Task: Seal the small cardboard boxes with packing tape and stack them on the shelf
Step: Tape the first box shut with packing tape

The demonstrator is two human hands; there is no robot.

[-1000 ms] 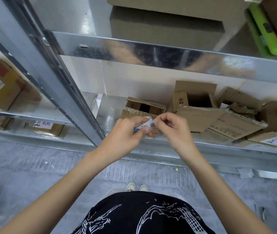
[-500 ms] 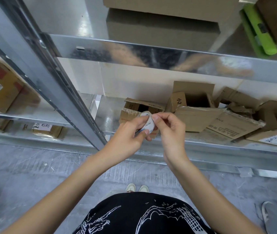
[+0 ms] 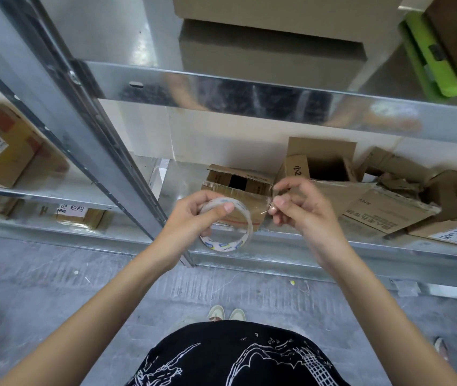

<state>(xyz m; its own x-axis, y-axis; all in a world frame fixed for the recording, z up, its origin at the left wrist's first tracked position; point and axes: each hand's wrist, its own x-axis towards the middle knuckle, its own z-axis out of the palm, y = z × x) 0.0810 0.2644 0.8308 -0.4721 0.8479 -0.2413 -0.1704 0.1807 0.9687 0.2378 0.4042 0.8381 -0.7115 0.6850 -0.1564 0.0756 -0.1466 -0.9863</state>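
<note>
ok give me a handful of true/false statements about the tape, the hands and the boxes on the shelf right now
1. The left hand holds the roll of clear tape. True.
2. The right hand rests flat on the shelf. False: it is raised in front of the lower shelf, thumb and fingertips pinched together beside the roll, apparently on the tape's free end.
3. The small cardboard box behind the roll is sealed shut. False: its top flaps stand open, showing a dark gap.
4. A green tool lies on the upper shelf at the right. True.
5. The tape roll lies on the floor. False: it is held up in front of the lower shelf's edge.
</note>
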